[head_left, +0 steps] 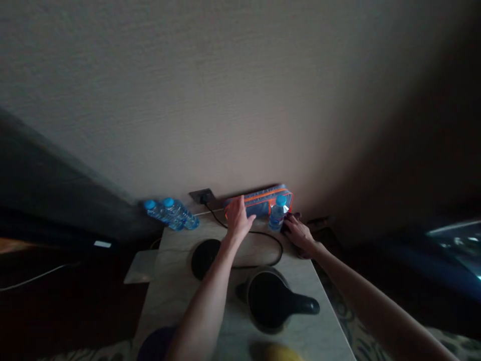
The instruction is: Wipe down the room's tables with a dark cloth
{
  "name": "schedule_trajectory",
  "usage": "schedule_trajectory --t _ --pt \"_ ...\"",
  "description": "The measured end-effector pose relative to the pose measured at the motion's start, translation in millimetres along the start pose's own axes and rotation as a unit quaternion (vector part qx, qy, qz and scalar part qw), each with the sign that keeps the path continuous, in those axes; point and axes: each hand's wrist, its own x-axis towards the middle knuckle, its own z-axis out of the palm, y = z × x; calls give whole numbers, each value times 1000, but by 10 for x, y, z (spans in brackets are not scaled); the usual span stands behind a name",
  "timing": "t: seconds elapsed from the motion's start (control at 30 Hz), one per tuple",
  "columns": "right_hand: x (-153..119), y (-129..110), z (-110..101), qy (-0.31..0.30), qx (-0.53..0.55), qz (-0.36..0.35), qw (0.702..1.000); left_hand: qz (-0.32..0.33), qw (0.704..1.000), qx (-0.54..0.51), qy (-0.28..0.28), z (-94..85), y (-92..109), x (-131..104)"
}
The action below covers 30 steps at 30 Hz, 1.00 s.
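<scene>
My left hand (238,218) reaches to the far edge of the small table (176,286) and lies on the left end of a blue pouch with orange trim (263,199) that leans against the wall. My right hand (298,234) rests at the base of a small water bottle with a blue cap (277,212), fingers around its lower part. The bottle stands upright in front of the pouch's right end.
Two more water bottles (171,213) lie at the table's back left. A black kettle base (205,256) with its cord (263,234) runs to a wall socket (202,195). A dark kettle (272,301) stands near me, with a yellow object (281,353) at the front edge.
</scene>
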Motion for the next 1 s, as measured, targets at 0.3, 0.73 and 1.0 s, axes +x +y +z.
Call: schedule_trajectory --t 0.3,0.73,1.0 --pt "383 233 -112 -27 -27 -129 991 28 982 124 -143 558 -112 862" --pt "-533 -135 292 -89 -72 -154 981 -78 917 -79 -384 533 -437 -465" --pt "-218 -375 228 -152 124 -260 945 -134 915 -48 -377 920 -337 -649"
